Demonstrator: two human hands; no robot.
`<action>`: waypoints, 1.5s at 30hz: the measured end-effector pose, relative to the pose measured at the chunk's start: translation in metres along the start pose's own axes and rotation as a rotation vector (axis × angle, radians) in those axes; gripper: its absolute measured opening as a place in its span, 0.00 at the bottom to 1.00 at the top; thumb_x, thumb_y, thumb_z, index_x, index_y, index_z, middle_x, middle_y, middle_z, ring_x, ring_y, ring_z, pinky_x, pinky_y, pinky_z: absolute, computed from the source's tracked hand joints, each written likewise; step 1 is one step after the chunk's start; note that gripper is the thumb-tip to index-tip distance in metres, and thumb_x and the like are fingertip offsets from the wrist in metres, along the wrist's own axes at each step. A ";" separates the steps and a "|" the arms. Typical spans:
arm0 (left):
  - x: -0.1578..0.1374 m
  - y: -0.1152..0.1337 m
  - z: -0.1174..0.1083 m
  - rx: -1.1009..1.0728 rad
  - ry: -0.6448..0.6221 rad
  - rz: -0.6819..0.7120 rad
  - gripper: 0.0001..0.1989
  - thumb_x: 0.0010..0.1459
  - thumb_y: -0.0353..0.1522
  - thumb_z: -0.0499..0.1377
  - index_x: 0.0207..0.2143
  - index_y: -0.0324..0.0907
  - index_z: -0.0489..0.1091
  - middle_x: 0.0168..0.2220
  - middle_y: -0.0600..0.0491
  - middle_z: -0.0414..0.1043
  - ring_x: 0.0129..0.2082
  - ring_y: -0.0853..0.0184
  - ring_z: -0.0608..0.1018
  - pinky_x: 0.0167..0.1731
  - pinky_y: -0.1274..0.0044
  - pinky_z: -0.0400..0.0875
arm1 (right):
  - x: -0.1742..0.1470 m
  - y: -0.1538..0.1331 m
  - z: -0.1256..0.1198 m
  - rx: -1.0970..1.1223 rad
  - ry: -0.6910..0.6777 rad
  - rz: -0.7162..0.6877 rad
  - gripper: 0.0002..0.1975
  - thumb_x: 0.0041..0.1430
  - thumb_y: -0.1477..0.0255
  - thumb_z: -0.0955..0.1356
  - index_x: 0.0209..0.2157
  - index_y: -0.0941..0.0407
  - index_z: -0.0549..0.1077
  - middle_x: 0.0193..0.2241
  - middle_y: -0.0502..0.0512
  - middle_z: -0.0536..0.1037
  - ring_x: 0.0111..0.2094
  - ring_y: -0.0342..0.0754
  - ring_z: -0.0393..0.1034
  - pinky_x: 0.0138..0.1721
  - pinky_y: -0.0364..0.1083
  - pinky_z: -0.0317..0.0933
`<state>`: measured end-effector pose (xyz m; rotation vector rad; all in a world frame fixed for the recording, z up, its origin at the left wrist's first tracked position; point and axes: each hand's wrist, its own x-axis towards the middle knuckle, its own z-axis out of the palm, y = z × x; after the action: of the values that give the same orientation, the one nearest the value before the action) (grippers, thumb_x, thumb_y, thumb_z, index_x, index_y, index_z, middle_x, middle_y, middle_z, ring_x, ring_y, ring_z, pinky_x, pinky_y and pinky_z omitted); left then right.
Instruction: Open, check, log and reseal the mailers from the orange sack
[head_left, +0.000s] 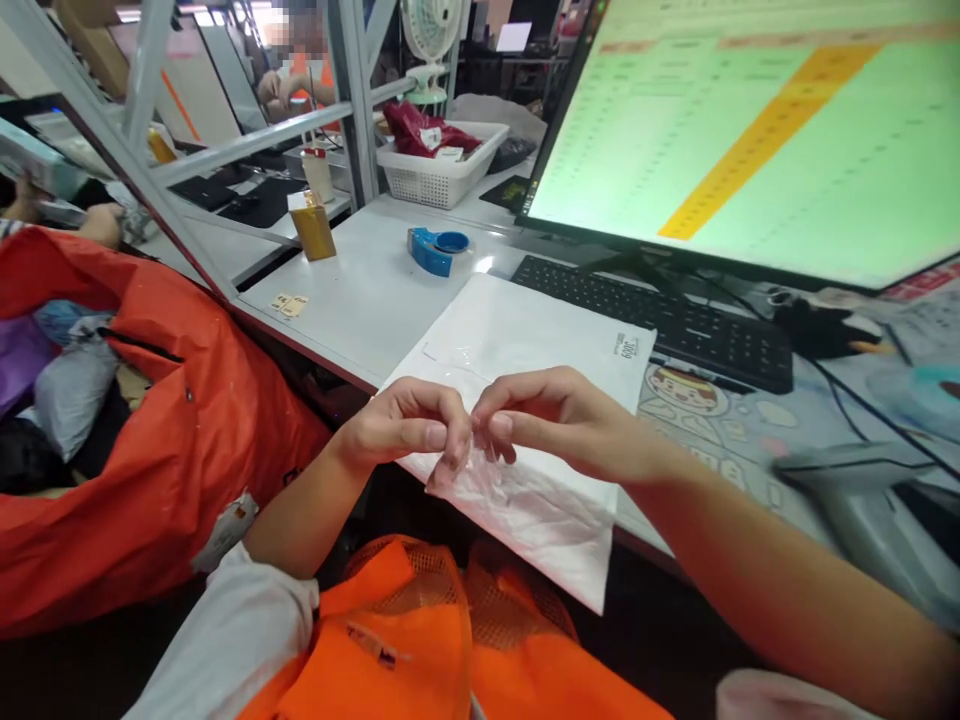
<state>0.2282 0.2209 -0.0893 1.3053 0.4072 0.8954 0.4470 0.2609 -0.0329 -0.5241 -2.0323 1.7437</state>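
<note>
"What furnishes the room?"

"A pale counter (360, 285), with a bright glare (484, 265) on its top at twelve o'clock. A grey metal frame (360, 115) stands at eleven, and a second counter (232, 243) shows beyond its bars, at ten."

"And the rest?"

"A fan (432, 28) at twelve, and a big screen (637, 130) at two, glowing green with an orange band."

"How's the lighting?"

"Bright white near the top at eleven. Deeper in, at twelve, it's dim around a small lit screen (514, 37)."

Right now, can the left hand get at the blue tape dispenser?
Probably yes: the white bag between the left hand and blue tape dispenser lies low, though that hand seems to pinch clear plastic.
</note>
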 end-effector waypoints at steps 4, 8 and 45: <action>0.006 -0.008 0.020 0.016 -0.029 -0.022 0.22 0.55 0.52 0.68 0.27 0.44 0.72 0.18 0.50 0.73 0.14 0.64 0.73 0.18 0.71 0.72 | -0.030 0.001 0.006 -0.041 0.139 -0.072 0.15 0.58 0.61 0.77 0.29 0.58 0.77 0.24 0.51 0.74 0.26 0.41 0.66 0.27 0.42 0.63; 0.011 -0.016 0.032 0.012 0.102 0.026 0.22 0.52 0.51 0.70 0.26 0.43 0.71 0.21 0.49 0.75 0.18 0.62 0.78 0.18 0.73 0.74 | -0.061 0.008 0.012 -0.049 0.364 -0.257 0.13 0.59 0.65 0.76 0.26 0.55 0.75 0.27 0.52 0.75 0.28 0.44 0.68 0.29 0.45 0.64; 0.032 -0.024 0.044 0.301 0.727 0.247 0.14 0.58 0.42 0.68 0.43 0.46 0.82 0.59 0.46 0.76 0.60 0.56 0.76 0.53 0.69 0.77 | -0.136 0.027 -0.053 -0.228 1.442 -0.532 0.06 0.54 0.74 0.74 0.27 0.55 0.75 0.23 0.53 0.77 0.20 0.46 0.72 0.18 0.44 0.65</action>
<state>0.2874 0.2163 -0.0934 1.2839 0.9898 1.5655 0.5904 0.2367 -0.0608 -0.8456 -1.0835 0.4355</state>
